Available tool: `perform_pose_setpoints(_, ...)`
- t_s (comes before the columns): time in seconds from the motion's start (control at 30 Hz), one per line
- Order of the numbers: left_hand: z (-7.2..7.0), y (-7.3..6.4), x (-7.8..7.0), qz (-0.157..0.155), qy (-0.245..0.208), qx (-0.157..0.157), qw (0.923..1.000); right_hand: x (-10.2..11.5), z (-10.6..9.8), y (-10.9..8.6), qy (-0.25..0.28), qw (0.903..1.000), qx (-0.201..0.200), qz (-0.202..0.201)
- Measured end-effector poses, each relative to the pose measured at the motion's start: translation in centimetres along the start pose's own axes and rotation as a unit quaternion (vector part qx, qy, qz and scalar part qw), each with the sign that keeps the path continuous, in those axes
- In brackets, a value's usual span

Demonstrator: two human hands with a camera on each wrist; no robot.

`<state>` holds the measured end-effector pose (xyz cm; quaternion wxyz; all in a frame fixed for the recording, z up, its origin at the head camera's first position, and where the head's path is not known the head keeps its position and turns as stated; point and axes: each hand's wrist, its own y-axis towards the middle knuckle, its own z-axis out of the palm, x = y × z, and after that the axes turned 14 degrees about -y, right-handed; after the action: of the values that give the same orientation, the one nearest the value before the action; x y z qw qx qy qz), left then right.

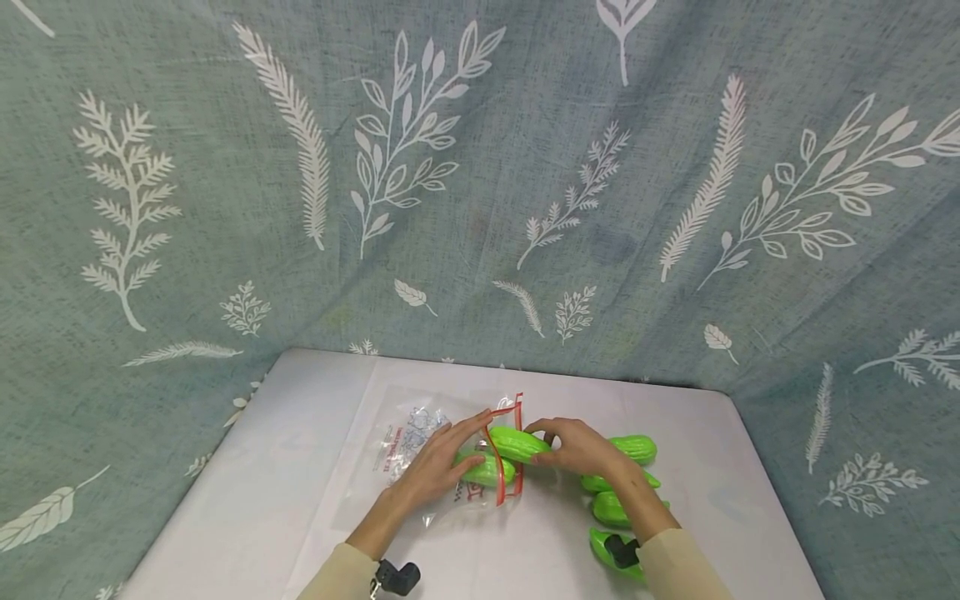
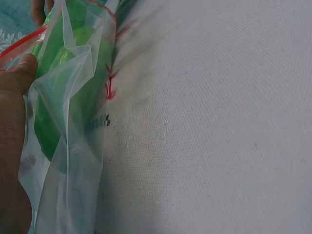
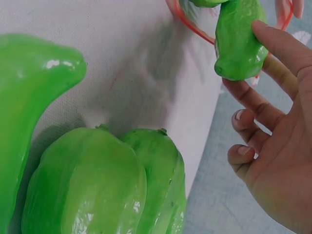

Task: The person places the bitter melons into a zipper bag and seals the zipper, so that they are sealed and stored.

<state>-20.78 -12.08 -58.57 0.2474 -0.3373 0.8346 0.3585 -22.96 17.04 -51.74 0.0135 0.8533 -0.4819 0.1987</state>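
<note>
Closest to me were my tan sleeves (image 1: 339, 573), with a black device (image 1: 397, 577) at my left wrist. Four loose green vegetables (image 1: 611, 509) lay in a row on the white worktop (image 1: 547, 546), to the right of my right grip (image 1: 579, 447) and nearer me, partly beneath that forearm. My right grip pinched one end of a held green vegetable (image 1: 516, 444) between thumb and fingers; its other end, left of that grip, was at the red-edged mouth of a clear bag (image 1: 367, 500). My left grip (image 1: 441, 457) touched the bag, thumb and fingers apart, a bagged green vegetable (image 1: 486, 472) just beside the thumb. Beyond both grips hung leaf-patterned cloth (image 1: 480, 287).
</note>
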Motion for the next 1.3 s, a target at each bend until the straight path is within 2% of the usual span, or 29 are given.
perform_pose_setpoints(0.53, 0.0, 0.2, -0.2, 0.002, 0.001, 0.001, 1.0000, 0.3, 0.1, 0.5, 0.006, 0.9998, 0.009, 0.017)
perform_pose_setpoints(0.93, 0.0, 0.2, -0.2, 0.007, -0.003, 0.003, 1.0000, 1.0, 0.0, 0.8, -0.007, 0.9999, 0.004, 0.015)
perform_pose_setpoints(1.3, -0.1, 0.1, -0.1, 0.005, -0.010, 0.003, 0.9999, 1.3, 0.2, 0.8, -0.002, 1.0000, -0.006, -0.003)
